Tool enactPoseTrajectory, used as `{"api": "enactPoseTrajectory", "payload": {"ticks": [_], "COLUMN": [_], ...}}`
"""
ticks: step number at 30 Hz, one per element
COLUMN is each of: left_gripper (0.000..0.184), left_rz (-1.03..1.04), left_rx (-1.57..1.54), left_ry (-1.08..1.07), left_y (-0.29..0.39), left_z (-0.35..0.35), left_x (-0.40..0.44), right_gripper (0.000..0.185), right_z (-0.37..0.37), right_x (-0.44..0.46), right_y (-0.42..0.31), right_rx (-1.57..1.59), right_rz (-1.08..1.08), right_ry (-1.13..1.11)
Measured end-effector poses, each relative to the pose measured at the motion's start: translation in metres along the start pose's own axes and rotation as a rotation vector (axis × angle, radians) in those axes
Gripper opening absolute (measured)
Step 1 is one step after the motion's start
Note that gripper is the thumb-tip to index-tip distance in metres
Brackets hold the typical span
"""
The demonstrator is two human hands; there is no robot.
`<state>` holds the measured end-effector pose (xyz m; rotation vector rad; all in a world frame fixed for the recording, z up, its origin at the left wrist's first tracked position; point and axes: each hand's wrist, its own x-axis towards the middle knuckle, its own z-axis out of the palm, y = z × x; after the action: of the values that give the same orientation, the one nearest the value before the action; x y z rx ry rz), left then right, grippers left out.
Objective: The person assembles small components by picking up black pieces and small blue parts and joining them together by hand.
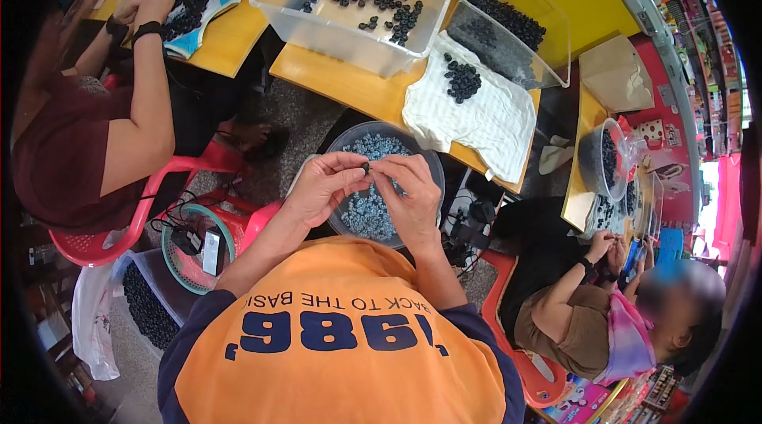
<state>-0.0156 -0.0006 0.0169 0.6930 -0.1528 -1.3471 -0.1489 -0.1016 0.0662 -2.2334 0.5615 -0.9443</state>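
Observation:
My left hand (324, 188) and my right hand (409, 195) meet in front of my chest, fingertips pinched together. Between them is a small black round part (366, 168), partly covered by the fingers, so its exact kind does not show. Right below my hands stands a grey basin (336, 143) holding many small pale blue pieces (368, 216). Beyond it, a white cloth (492, 124) hangs over the table edge with a heap of similar black parts (463, 80) on it.
A large clear bin (278, 7) and a second clear bin (556, 67), both with black parts, stand on the yellow table (333, 84). Co-workers sit at left and right. A green basket (171, 253) with a phone and a bag of black parts (147, 309) are at lower left.

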Motion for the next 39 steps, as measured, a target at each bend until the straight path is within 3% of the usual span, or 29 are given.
{"api": "enactPoseTrajectory", "payload": {"ticks": [8, 10, 11, 13, 14, 15, 16, 18, 20, 22, 27, 30, 32, 33, 35, 36, 39], "left_gripper": [0.015, 0.015, 0.016, 0.018, 0.018, 0.018, 0.018, 0.018, 0.018, 0.019, 0.020, 0.020, 0.020, 0.020, 0.018, 0.018, 0.018], "left_rz": [-0.028, -0.056, -0.095, -0.146, -0.142, -0.146, -0.153, -0.154, -0.174, -0.157, -0.155, -0.128, -0.100, -0.070, -0.018, -0.013, 0.048], "left_rx": [-0.143, -0.160, -0.233, -0.341, -0.336, -0.342, -0.349, -0.336, -0.320, -0.318, -0.281, -0.234, -0.212, -0.170, -0.112, -0.115, -0.028], "left_ry": [0.098, 0.058, 0.033, -0.029, -0.043, -0.085, -0.124, -0.152, -0.168, -0.177, -0.152, -0.147, -0.132, -0.119, -0.098, -0.094, -0.064], "left_y": [-0.018, -0.016, -0.015, -0.015, -0.015, -0.015, -0.015, -0.012, -0.008, -0.006, 0.002, 0.008, 0.013, 0.015, 0.020, 0.021, 0.020], "left_z": [0.000, 0.003, 0.003, 0.002, 0.003, 0.004, 0.005, 0.009, 0.012, 0.011, 0.011, 0.019, 0.026, 0.031, 0.044, 0.049, 0.061], "left_x": [0.013, 0.016, 0.018, 0.020, 0.021, 0.021, 0.021, 0.019, 0.014, 0.012, 0.011, 0.014, 0.017, 0.018, 0.019, 0.020, 0.019], "right_gripper": [0.025, 0.024, 0.022, 0.020, 0.019, 0.016, 0.016, 0.012, 0.009, 0.008, 0.003, 0.009, 0.010, 0.010, 0.017, 0.017, 0.019], "right_z": [0.001, -0.013, -0.022, -0.036, -0.042, -0.043, -0.041, -0.038, -0.034, -0.033, -0.031, -0.032, -0.037, -0.039, -0.041, -0.041, -0.042], "right_x": [-0.013, -0.003, 0.008, 0.032, 0.040, 0.047, 0.057, 0.074, 0.082, 0.085, 0.080, 0.074, 0.070, 0.065, 0.051, 0.044, 0.023], "right_y": [0.017, 0.036, 0.046, 0.087, 0.115, 0.142, 0.158, 0.180, 0.191, 0.195, 0.197, 0.174, 0.127, 0.109, 0.077, 0.065, 0.027], "right_rx": [0.111, 0.264, 0.323, 0.088, -0.047, -0.326, -0.329, -0.635, -0.674, -0.777, -0.743, -0.598, -0.129, -0.128, 0.437, 0.439, 0.857], "right_rz": [0.036, 0.150, 0.347, 0.424, 0.335, 0.109, 0.098, -0.006, -0.086, -0.090, -0.115, -0.096, 0.138, 0.132, 0.459, 0.458, 0.533], "right_ry": [-0.055, 0.007, 0.107, 0.256, 0.237, 0.255, 0.266, 0.155, 0.165, -0.018, 0.021, 0.045, 0.159, 0.151, 0.188, 0.181, 0.209]}}
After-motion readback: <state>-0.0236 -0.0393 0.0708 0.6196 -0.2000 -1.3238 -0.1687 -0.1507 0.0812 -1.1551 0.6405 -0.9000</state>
